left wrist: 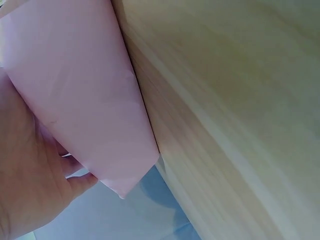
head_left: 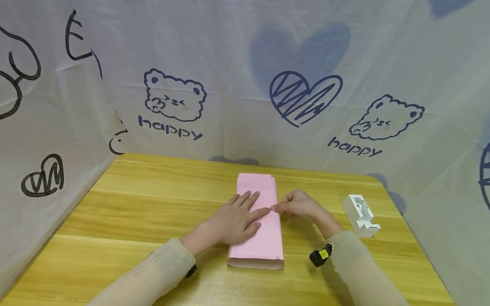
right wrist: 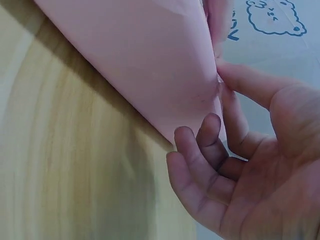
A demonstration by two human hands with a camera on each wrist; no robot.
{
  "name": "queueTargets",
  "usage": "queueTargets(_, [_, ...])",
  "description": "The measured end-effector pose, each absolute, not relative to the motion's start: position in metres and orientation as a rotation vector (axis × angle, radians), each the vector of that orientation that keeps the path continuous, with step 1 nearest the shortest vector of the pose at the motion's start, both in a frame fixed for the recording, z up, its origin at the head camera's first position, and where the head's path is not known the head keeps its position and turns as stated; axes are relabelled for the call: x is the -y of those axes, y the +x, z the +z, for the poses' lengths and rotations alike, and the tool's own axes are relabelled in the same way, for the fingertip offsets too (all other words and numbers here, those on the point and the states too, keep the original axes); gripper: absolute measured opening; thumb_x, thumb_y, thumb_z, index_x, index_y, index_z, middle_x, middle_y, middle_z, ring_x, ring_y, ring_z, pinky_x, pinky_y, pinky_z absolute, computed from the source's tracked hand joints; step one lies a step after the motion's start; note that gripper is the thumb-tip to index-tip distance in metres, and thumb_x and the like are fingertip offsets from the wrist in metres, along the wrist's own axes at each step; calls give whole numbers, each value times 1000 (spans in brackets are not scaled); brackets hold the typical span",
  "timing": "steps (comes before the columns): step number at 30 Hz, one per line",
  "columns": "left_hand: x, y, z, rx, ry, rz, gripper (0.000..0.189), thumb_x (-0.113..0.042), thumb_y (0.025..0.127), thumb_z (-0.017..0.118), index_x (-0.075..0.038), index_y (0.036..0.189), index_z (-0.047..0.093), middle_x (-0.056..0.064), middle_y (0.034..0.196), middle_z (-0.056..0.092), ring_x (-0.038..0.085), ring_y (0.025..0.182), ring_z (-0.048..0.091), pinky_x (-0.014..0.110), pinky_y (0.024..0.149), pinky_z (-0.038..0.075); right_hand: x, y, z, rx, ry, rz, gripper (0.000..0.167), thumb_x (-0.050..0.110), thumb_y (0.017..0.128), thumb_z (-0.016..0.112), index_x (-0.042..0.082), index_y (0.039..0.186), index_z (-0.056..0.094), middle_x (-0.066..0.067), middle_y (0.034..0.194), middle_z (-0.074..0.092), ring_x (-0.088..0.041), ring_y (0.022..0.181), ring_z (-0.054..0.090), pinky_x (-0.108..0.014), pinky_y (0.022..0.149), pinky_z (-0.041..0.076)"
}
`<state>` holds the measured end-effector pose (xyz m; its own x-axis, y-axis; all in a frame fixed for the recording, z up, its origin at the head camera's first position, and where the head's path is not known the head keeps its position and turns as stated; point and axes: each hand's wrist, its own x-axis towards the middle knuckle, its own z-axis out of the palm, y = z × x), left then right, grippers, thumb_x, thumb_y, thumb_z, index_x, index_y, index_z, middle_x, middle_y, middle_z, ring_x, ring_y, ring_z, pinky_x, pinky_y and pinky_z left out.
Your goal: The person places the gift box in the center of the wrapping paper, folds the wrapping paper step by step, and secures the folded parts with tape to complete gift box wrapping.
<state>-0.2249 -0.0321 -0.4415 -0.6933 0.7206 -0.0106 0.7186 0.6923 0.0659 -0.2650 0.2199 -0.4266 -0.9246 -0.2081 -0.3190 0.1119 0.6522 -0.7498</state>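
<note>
A flattened pink paper tube point(head_left: 260, 248) lies lengthwise on the table, its near end gaping slightly. My left hand point(head_left: 231, 221) rests across its upper face with fingers spread, the index fingertip close to the right edge. At that edge, thumb and index finger of my right hand point(head_left: 300, 206) pinch together on the paper. The right wrist view shows the pinch on the side of the pink paper point(right wrist: 135, 55), while the other fingers curl loosely below. From the left wrist, the paper's side point(left wrist: 85, 90) stands a little thick above the wood, partly hiding the left fingers.
A white tape dispenser point(head_left: 363, 229) stands on the wooden table point(head_left: 153, 204) to the right of my right hand. Behind the table hangs a pale cloth point(head_left: 237, 85) printed with bears and hearts. A small black device point(head_left: 320, 255) sits at the right wrist.
</note>
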Motion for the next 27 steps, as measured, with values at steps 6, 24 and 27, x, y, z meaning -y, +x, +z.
queueTargets(6, [33,-224,-441,-2857,1208,107,55,-48,111,29,-35,164,32,17,173,16,37,158,19,57,127,20,-228,-262,-438,-2445,-57,-1190,43,43,92,79,0,85,72,-8,85,71,-19,77,67,-33,71,60])
queueTargets(24, [32,-223,-440,-2850,1210,124,55,-47,111,28,-35,165,32,17,173,15,37,158,18,57,127,19,-238,-249,-451,-2258,-107,-1487,26,19,103,65,-6,112,67,-13,100,71,-19,86,68,-34,76,62])
queueTargets(27, [31,-224,-440,-2850,1213,123,55,-47,111,28,-35,165,32,17,173,15,38,158,17,57,127,19,-236,-246,-448,-2336,-82,-1518,26,18,104,63,-7,111,66,-12,95,70,-18,82,66,-31,71,59])
